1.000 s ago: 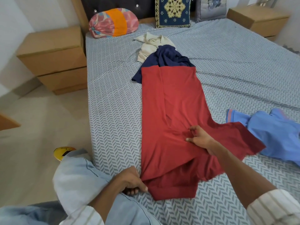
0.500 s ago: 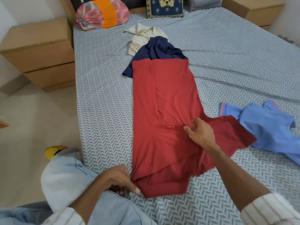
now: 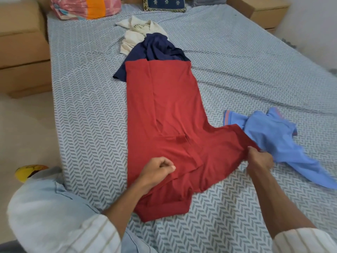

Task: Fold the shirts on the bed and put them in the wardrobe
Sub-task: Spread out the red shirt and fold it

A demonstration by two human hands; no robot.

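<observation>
Left hand (image 3: 158, 168): fingers curled, resting on the red shirt (image 3: 164, 114). Right hand (image 3: 259, 161): pinching that shirt's sleeve edge, light-blue shirt (image 3: 269, 136) just beyond. Under both, patterned bed (image 3: 87, 99); wooden nightstand (image 3: 21, 52) beyond the left hand.

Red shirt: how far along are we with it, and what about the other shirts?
Done: the red shirt lies flat on the bed, one side folded in. In hand: the right hand grips its spread sleeve; the left hand rests curled on it. Left: light blue shirt, navy shirt, cream shirt, all crumpled. No wardrobe in view.
</observation>
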